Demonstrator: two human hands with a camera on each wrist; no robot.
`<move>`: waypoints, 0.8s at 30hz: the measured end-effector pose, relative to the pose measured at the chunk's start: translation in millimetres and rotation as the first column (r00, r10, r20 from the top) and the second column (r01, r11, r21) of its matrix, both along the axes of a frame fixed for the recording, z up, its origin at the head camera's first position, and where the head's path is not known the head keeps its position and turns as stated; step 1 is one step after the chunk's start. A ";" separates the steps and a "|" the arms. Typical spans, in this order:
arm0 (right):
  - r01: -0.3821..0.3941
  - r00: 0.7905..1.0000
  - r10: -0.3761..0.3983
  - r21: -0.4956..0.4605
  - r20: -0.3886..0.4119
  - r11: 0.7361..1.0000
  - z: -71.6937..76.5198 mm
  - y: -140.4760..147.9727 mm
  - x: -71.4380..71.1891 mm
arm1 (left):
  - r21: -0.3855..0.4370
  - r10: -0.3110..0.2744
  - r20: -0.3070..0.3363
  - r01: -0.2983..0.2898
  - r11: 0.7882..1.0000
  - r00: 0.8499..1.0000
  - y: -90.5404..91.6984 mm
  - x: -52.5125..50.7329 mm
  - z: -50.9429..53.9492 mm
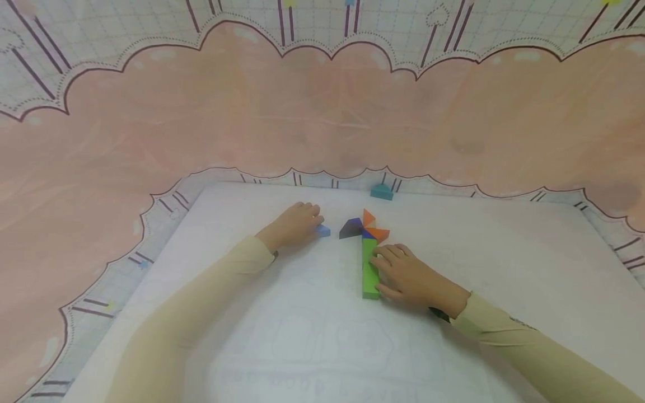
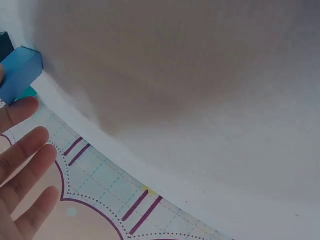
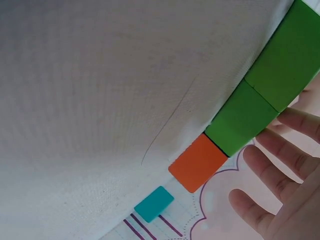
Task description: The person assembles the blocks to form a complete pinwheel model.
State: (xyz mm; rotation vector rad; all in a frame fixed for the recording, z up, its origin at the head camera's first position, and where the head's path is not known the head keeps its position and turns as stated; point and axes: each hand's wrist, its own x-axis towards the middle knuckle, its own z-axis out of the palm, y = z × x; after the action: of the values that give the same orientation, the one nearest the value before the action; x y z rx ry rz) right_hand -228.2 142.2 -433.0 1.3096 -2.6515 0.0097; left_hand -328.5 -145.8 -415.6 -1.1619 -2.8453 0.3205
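My left hand (image 1: 294, 226) pinches a light blue block (image 2: 22, 75) between thumb and index finger; its other fingers are spread apart. That block is just left of a small arrangement of coloured blocks on the white tabletop. Two green blocks (image 3: 245, 117) lie end to end as its stem. At the stem's far end are orange triangular blocks (image 1: 378, 233) and a dark blue block (image 1: 351, 227), set out like pinwheel blades. My right hand (image 1: 410, 278) rests against the right side of the green stem, fingertips touching it and fingers fairly straight.
A teal block (image 1: 382, 192) sits alone near the table's far edge. The white tabletop (image 1: 282, 336) has a patterned cloth (image 1: 312, 123) with scalloped borders hanging beyond its far and side edges.
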 end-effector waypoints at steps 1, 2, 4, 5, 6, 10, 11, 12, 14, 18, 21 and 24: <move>0.000 1.000 0.000 0.000 0.001 1.000 -0.4 0.0 -0.2 | 0.003 -0.002 0.006 0.002 1.000 1.000 0.2 0.6 -0.5; -0.001 1.000 0.001 0.003 -0.002 1.000 -0.9 0.0 -0.4 | 0.007 -0.001 0.016 0.001 1.000 1.000 0.5 1.4 -0.7; 0.000 1.000 0.000 0.005 0.000 1.000 -1.5 0.2 -0.7 | 0.022 -0.004 0.033 0.003 1.000 0.999 1.6 3.8 -0.7; 0.002 1.000 -0.002 0.006 0.001 1.000 -1.7 0.3 -0.8 | 0.030 -0.008 0.037 0.007 1.000 0.999 2.5 5.3 -0.4; 0.001 1.000 -0.001 0.007 0.000 1.000 -1.7 0.6 -0.9 | 0.039 -0.015 0.037 0.014 0.999 0.999 3.4 7.0 0.2; -0.005 1.000 0.005 -0.001 -0.004 1.000 -1.1 1.2 -0.8 | 0.043 -0.047 0.021 0.046 0.998 0.999 7.8 13.0 1.6; -0.009 1.000 0.009 -0.004 -0.007 1.000 -1.1 1.3 -0.8 | 0.036 -0.053 0.017 0.053 0.998 0.998 8.9 14.4 2.0; -0.012 1.000 0.012 -0.007 -0.008 1.000 -1.1 1.5 -0.9 | 0.031 -0.060 0.012 0.060 0.998 0.998 10.0 15.6 2.1; -0.016 1.000 0.016 -0.010 -0.007 1.000 -1.2 1.7 -1.0 | 0.030 -0.070 0.011 0.070 0.997 0.997 12.2 18.3 3.0; -0.006 1.000 0.006 -0.003 0.010 1.000 -1.2 1.5 -1.2 | 0.025 -0.089 0.006 0.088 0.996 0.996 16.1 22.7 4.7; 0.008 1.000 -0.008 0.006 0.025 1.000 -0.7 0.9 -1.0 | 0.001 -0.101 -0.007 0.101 0.995 0.995 18.4 23.5 3.8; 0.020 0.999 -0.020 0.015 0.039 1.000 0.3 0.2 -0.7 | -0.007 -0.109 -0.008 0.109 0.994 0.994 20.5 22.8 1.4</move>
State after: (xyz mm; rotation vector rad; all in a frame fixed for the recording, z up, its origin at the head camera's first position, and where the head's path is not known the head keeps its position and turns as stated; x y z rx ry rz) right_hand -229.0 142.3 -432.7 1.3005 -2.7022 0.0135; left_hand -305.7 -125.2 -414.2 -1.3077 -2.7623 0.3280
